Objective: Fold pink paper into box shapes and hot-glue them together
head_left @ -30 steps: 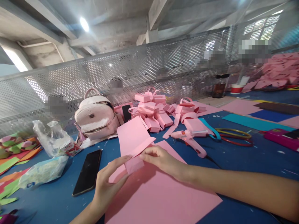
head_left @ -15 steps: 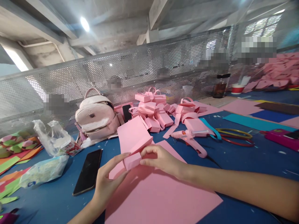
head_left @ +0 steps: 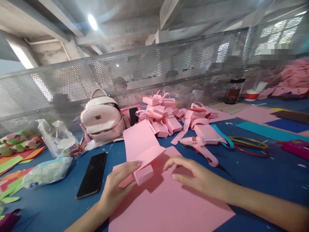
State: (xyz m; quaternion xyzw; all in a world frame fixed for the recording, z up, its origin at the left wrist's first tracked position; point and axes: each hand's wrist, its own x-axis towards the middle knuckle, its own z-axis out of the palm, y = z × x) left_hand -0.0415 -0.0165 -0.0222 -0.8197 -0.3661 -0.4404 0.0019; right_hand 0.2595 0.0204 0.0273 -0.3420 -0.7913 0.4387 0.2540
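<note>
My left hand (head_left: pixel 122 182) grips a small folded pink paper box (head_left: pixel 144 174), thumb below and fingers on top. A flap of pink paper (head_left: pixel 154 155) rises from the box towards the upper right. My right hand (head_left: pixel 190 174) is apart from it, a little to the right, with fingers curved and spread and nothing between them. Under both hands lies a large pink sheet (head_left: pixel 169 206). Another pink sheet (head_left: pixel 138 138) lies just beyond the box. A pink hot glue gun (head_left: pixel 201 145) rests on its side beyond my right hand.
A black phone (head_left: pixel 92 175) and a clear plastic bag (head_left: pixel 54 138) lie left. Behind stand a pale pink backpack (head_left: pixel 102 116) and a heap of pink paper boxes (head_left: pixel 160 112). Tape rolls (head_left: pixel 251 145), a jar (head_left: pixel 234 91) and a paper cup (head_left: pixel 252 94) are right. A perforated metal screen (head_left: pixel 145 71) runs behind.
My right hand has let go of the paper box and moved right, its fingers opening. My left hand keeps hold of the box, whose flap now stands out more. The view has shifted slightly.
</note>
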